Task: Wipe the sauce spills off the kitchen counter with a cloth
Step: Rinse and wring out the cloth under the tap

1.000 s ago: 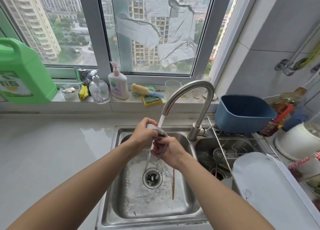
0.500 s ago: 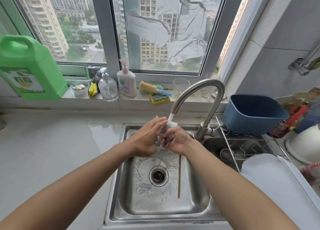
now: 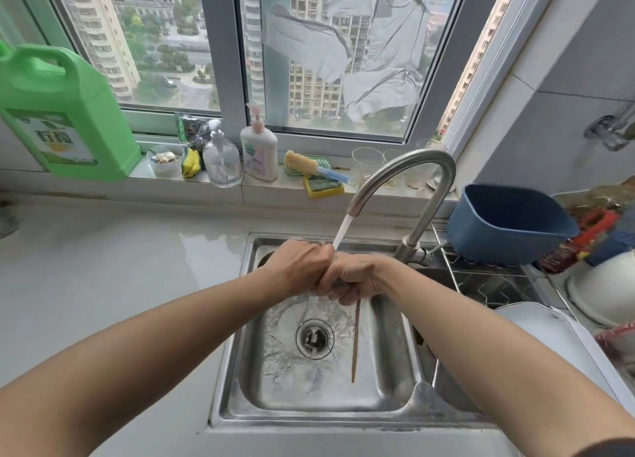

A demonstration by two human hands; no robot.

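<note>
Head view shows both hands, left hand and right hand, curled together under the tap stream over the sink, the cloth hidden between them, so wiping seems not begun.

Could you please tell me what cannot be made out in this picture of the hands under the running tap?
Head view:
- Cloth: hidden inside the left hand and right hand, clenched together.
- Sauce spills: none discernible on the counter.
- Green jug: top cut off by the left edge.
- Items behind the blue tub: blurred, cut by the right edge.
</note>
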